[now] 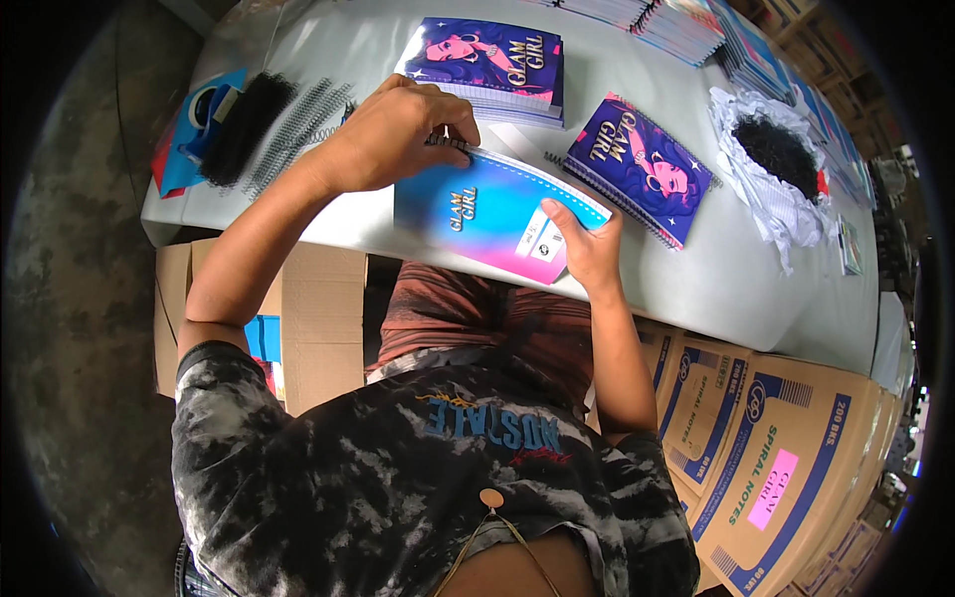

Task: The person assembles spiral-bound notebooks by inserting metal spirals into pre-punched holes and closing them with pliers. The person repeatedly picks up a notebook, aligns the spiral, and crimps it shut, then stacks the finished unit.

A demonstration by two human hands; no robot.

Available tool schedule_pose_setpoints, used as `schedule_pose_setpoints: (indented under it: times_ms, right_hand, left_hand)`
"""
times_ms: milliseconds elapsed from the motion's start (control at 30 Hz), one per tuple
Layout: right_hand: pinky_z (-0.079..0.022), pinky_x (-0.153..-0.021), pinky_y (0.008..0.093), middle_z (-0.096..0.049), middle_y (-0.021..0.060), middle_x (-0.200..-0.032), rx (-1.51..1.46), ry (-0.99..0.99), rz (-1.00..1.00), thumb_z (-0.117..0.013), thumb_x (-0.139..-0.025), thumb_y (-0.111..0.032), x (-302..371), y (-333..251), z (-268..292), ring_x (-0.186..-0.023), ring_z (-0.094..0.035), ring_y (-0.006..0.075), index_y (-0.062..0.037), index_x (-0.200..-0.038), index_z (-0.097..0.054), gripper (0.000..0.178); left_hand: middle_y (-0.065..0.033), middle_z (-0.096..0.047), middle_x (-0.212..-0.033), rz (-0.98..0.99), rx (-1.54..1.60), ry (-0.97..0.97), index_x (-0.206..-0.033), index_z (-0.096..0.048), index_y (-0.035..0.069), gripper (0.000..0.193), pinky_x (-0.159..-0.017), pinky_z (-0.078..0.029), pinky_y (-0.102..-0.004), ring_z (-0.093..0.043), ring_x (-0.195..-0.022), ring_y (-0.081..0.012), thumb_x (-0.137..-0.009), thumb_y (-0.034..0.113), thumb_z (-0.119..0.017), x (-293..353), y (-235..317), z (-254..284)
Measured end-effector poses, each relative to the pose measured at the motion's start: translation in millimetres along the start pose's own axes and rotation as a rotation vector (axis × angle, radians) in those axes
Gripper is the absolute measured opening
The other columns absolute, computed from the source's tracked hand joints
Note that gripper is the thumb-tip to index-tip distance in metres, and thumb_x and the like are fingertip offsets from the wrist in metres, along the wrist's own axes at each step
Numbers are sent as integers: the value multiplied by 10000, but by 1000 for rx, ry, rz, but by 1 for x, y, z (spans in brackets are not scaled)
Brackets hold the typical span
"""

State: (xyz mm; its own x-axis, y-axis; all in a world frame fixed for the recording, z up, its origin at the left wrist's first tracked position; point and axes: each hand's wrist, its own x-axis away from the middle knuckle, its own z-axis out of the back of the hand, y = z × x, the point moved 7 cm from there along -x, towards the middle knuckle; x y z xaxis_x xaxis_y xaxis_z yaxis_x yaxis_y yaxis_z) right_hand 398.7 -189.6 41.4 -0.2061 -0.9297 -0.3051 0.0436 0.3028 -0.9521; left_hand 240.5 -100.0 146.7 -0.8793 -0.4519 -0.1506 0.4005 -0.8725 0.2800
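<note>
A notebook (482, 214) with a blue-to-pink back cover lies at the near edge of the white table (716, 284). My left hand (398, 129) rests on its far left corner, fingers pinched on a black spiral coil (450, 145) at the punched edge. My right hand (587, 249) grips the notebook's near right corner, thumb on the cover. A stack of purple-covered notebooks (492, 65) sits just beyond the left hand. Another bound purple notebook (642, 164) lies to the right.
Loose black coils (298, 124) and a dark bundle (244, 124) lie at the table's left, beside a blue tape dispenser (204, 109). White paper holding dark coils (781, 154) sits at right. More notebook stacks (676, 25) line the far edge. Cardboard cartons (786, 468) stand below right, another (318, 328) below left.
</note>
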Motion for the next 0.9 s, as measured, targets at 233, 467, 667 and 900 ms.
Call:
schedule_pose_setpoints:
  times_ms: [233,467,667,900]
  right_hand:
    - [-401,-562,181,-607,-16,-747,-6,-6,12,-638,-831,-115,-2,-7,0,-632,-470,19,24,-1009,-635,225]
    - [-434,-592,196,-644,15,-785,-42,-47,22,-633,-835,-107,-1,-10,-9,-673,-527,33,27,-1018,-631,227]
    - [-438,-591,210,-629,11,-746,-211,-29,-129,-627,-838,-115,1,8,-15,-666,-532,45,32,-888,-636,156]
    - [-451,-595,245,-628,40,-784,-86,66,-425,-635,-812,-105,15,78,-9,-665,-547,70,41,-900,-625,170]
  left_hand:
    - [-49,-640,-891,-12,2,-10,-948,-649,79,196,-893,-314,-334,-563,-888,-203,-803,209,-627,2,-4,-1]
    - [-51,-633,-836,-5,-27,29,-889,-655,73,172,-845,-333,-334,-570,-846,-191,-842,219,-578,6,-7,-1]
    - [-113,-619,-807,1,-8,7,-861,-623,32,217,-676,-431,-377,-581,-700,-288,-868,238,-552,7,-25,-19]
    - [-130,-654,-819,863,-375,-114,-900,-616,47,436,-724,-476,-427,-629,-812,-310,-873,451,-456,48,-179,-51]
